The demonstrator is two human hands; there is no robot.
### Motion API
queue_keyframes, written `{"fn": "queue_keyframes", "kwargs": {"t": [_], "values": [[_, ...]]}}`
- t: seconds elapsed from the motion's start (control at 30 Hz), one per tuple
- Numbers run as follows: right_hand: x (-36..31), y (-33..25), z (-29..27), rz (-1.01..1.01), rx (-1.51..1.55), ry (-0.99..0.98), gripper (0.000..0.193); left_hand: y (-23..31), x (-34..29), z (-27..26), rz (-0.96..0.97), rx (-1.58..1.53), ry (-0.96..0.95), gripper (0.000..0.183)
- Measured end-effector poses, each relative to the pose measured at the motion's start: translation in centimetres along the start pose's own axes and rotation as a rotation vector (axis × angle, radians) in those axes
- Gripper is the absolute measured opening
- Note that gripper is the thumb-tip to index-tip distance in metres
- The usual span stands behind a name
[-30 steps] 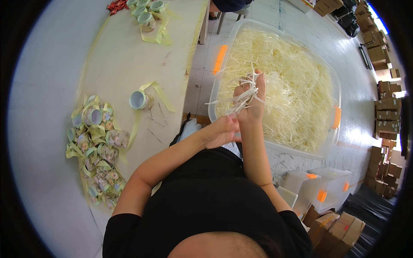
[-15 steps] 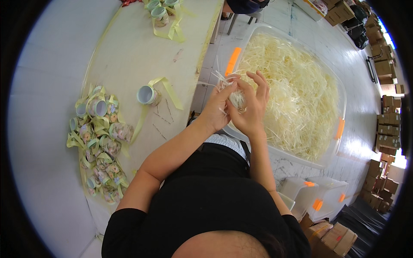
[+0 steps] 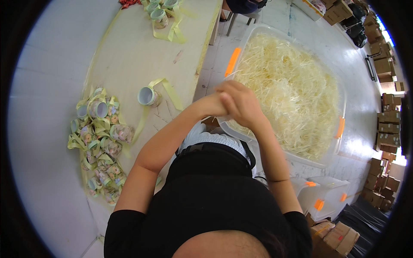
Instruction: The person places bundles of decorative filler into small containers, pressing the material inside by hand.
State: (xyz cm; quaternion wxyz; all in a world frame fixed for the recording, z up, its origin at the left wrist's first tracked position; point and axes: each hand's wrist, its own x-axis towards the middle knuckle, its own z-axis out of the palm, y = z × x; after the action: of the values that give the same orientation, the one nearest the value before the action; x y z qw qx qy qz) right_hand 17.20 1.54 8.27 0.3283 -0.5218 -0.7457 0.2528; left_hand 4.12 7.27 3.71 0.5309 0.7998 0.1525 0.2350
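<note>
Together, both hands, left and right, were pressed closed, probably compacting something unseen, just before the straw bin, cup leftward.

1 head-worn fisheye view, straight down, close over clasped hands, table and bin.

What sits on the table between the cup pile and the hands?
One cup lying on its side with a yellow ribbon, between the pile and hands, in the head view.
</note>
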Motion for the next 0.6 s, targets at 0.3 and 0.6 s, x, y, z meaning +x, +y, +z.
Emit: {"fn": "queue_keyframes", "kwargs": {"t": [0.3, 0.6], "values": [[-1.2, 0.8, 5.0, 0.771, 1.84, 0.651, 0.043, 1.7, 2.1, 2.6, -0.346, 0.374, 0.275, 0.038], [-1.4, 1.3, 5.0, 0.604, 1.809, 0.626, 0.041, 0.8, 1.2, 3.6, 0.042, 0.256, 0.566, 0.042]]}}
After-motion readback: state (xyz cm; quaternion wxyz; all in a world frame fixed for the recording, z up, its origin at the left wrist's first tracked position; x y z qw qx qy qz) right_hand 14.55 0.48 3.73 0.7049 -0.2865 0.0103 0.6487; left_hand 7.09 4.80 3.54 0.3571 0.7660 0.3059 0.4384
